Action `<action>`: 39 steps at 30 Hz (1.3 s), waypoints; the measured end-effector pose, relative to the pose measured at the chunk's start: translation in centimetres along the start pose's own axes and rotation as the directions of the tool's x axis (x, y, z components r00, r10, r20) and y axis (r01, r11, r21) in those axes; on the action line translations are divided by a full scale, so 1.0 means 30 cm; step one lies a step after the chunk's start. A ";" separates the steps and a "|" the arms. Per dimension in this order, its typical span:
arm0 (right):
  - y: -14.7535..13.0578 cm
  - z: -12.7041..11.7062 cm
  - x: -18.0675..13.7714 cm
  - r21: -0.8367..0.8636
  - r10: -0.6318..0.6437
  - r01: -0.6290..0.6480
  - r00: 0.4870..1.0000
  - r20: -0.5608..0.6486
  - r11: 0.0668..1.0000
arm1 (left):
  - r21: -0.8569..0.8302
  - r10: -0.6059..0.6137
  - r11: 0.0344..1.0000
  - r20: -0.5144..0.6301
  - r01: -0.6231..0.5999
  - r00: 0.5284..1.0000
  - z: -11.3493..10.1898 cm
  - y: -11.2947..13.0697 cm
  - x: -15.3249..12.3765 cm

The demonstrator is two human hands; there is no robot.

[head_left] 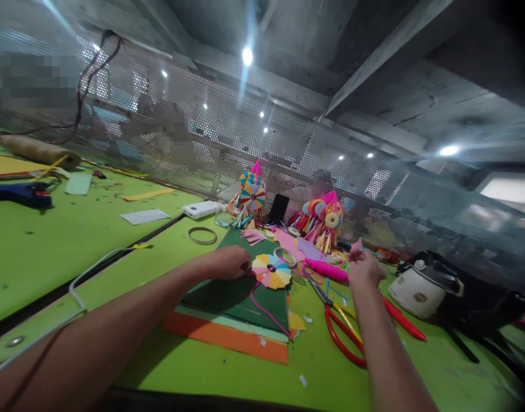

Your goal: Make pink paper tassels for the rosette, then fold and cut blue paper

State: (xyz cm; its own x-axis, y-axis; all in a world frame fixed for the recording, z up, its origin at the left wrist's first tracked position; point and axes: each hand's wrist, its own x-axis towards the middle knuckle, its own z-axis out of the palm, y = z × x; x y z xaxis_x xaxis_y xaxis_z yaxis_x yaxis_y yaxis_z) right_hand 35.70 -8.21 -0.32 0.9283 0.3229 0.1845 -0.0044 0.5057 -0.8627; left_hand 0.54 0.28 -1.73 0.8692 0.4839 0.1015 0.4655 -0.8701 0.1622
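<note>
Closest to the lens, the left forearm sweeps in from the lower left across the green desk (52,240). The left hand (228,262) has its fingers curled tight against the left rim of a multicoloured paper disc (271,271). Is it pinching the disc or the pink cord (265,309) that trails away below? Can't tell from here. That disc lies at the upper right of a dark green sheet (241,294), which is stacked over an orange sheet (228,337).

Further back, a thin ring (202,235) lies flat on the desk, and a tasselled paper ornament (251,194) stands by the mesh screen (181,131).

Moving right, red-handled scissors (342,335) lie on the desk, partly under the right forearm. The right hand (364,269) is lifted clear of the desk, fingertips pinched shut on a small pink bit (356,245), too small to name. Just left of that hand rests a pink-wound spool (326,270). Far right, a white cooker (421,286) sits on the desk.
</note>
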 end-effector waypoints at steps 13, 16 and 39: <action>0.069 0.098 -0.236 -0.407 0.019 0.335 0.752 0.659 0.850 | 0.021 -0.078 0.997 0.091 0.076 0.993 -0.049 0.002 -0.024; 0.079 0.115 -0.306 -0.461 0.086 0.493 0.609 0.789 0.738 | 0.026 -0.116 0.993 0.103 0.114 0.988 -0.061 -0.002 -0.030; 0.105 0.113 -0.317 -0.646 0.296 0.568 0.589 0.752 0.510 | -0.122 0.055 0.992 0.142 -0.038 0.988 -0.065 0.180 -0.036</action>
State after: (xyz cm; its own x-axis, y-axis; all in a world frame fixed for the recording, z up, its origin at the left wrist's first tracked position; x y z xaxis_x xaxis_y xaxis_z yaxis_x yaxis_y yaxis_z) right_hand 25.61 -6.98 -3.20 0.2658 0.9415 0.2071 0.7655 -0.0756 -0.6390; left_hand 1.80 -4.76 0.95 0.9084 0.4170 -0.0304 0.4086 -0.8697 0.2771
